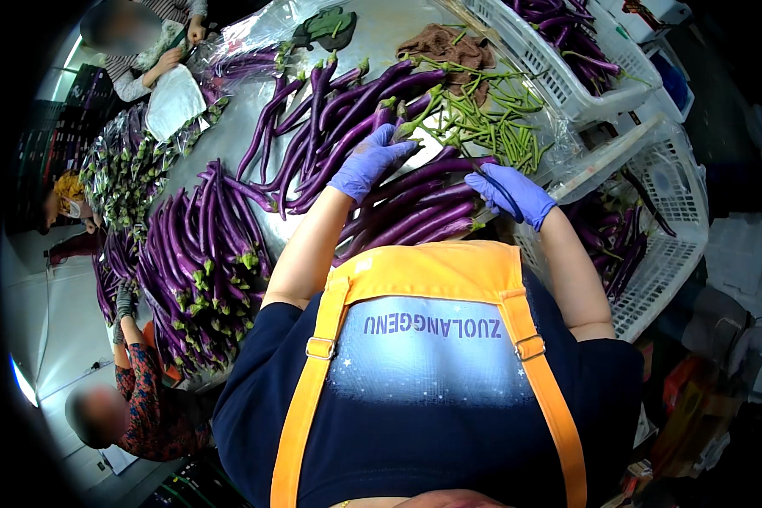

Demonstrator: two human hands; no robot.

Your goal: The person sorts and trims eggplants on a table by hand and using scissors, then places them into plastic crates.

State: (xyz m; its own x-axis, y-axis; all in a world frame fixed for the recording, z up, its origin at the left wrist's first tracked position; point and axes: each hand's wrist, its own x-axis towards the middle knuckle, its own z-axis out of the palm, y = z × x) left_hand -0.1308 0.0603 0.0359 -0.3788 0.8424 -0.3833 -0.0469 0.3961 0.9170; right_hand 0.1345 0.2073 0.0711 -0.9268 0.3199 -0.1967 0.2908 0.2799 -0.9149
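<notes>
My left hand (372,162), in a purple glove, is closed at the stem ends of long purple eggplants (432,201); its fingertips are partly hidden among them. A green stem end (408,129) sticks out beside its fingers. My right hand (516,195), gloved the same way, has its fingers curled round a thin, dark curved thing (501,191) whose kind I cannot make out. Beneath and between the hands lies a row of eggplants, close to my orange apron (432,273). More eggplants (313,127) are strewn beyond my left hand.
Thin green pods (495,118) and a brown cloth (444,55) lie on the metal table (229,140). White crates (673,237) of eggplants stand at right. A large eggplant heap (199,245) and bagged ones (131,165) fill the left. Two co-workers (144,406) (157,63) stand there.
</notes>
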